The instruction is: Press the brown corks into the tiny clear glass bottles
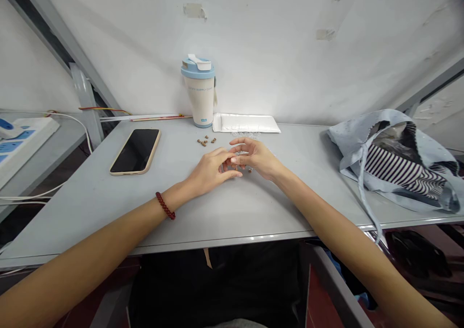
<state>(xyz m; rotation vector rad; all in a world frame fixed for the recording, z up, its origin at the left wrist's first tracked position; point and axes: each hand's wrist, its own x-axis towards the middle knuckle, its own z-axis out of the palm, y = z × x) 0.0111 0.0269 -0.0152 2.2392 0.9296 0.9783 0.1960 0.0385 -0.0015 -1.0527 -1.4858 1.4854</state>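
My left hand [209,172] and my right hand [258,160] meet over the middle of the grey table [232,217]. The right thumb and fingers press together at the left fingertips, which they partly cover. My left fingers curl inward, the thumb lying lower. Whatever small thing is between the hands is too hidden to name. Several small brown pieces [205,141] lie loose beyond my left hand. Another brown piece [250,170] rests just under my right hand. Small clear round pieces [246,135] sit behind the right fingers.
At the back stands a cream cup [199,98] with a blue lid, beside a flat white packet [250,123]. To the left lies a phone [136,150]; farther left is a power strip [21,139] with cables. A light blue cloth bag [348,130] slumps on the right.
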